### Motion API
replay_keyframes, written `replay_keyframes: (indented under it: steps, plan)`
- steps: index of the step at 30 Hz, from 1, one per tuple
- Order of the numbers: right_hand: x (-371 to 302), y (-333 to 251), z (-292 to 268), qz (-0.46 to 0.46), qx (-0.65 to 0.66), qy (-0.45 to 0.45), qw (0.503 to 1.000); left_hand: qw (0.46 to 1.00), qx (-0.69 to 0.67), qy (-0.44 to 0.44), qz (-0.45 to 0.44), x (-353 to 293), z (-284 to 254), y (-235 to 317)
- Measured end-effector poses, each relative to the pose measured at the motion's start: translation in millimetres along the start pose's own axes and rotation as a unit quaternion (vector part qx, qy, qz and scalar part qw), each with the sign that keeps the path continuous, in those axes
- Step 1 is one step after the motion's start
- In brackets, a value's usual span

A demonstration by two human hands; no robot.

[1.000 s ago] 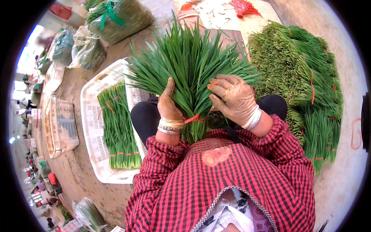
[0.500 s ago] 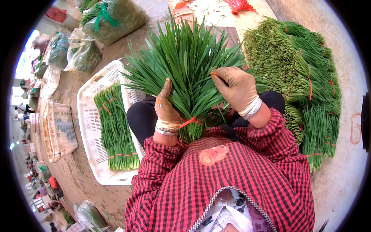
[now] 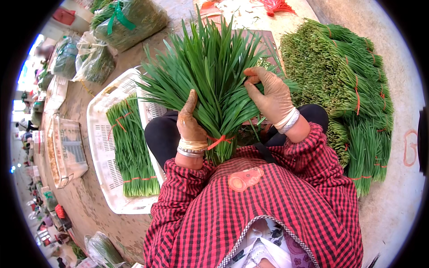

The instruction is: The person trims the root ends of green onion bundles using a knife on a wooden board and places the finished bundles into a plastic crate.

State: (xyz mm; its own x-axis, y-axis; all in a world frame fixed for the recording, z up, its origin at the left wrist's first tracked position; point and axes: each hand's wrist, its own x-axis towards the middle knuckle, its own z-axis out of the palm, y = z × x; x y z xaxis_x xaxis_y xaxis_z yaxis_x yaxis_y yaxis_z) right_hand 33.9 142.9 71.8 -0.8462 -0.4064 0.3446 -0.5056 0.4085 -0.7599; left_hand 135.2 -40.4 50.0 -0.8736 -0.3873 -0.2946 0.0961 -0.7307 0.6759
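Note:
A large bunch of garlic chives [image 3: 210, 76] stands fanned out in front of my chest, tied low down with a red band [image 3: 220, 142]. My left hand [image 3: 191, 123], in a tan, stained glove, is closed round the bunch's left side just above the band, thumb pointing up along the leaves. At the right edge of the leaves my gloved right hand [image 3: 270, 91] has its fingers curled in toward the thumb. What lies between those fingertips, if anything, is too small to make out. The bunch's lower stems reach down to my checked sleeves.
A white plastic basket [image 3: 99, 156] on my left holds tied chives [image 3: 132, 152]. Stacked chive bundles [image 3: 339, 85] lie at my right. Filled plastic bags [image 3: 129, 31] stand far left, near another basket [image 3: 69, 152]. Red ties [image 3: 276, 6] lie at the far side.
My right hand has shifted slightly, its index finger now higher and its fingers more curled at the leaves. My left hand keeps its hold on the bunch.

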Motion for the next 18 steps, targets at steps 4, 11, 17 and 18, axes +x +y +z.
replay_keyframes:
  steps: [4,11,17,18]
  plan:
    - [2,1,-3,0.051,-0.004,-0.029,0.998,1.0,-0.003,0.025,-0.003,-1,4,-2]
    - [17,3,-19,0.053,-0.037,-0.153,0.986,0.999,0.013,0.036,0.008,-4,7,-4]
    - [30,0,-26,0.069,-0.086,-0.235,0.966,0.996,0.083,-0.014,0.039,-5,4,-8]
    - [31,4,-25,0.048,-0.107,-0.232,0.966,0.996,0.084,-0.015,0.038,-2,1,-11]
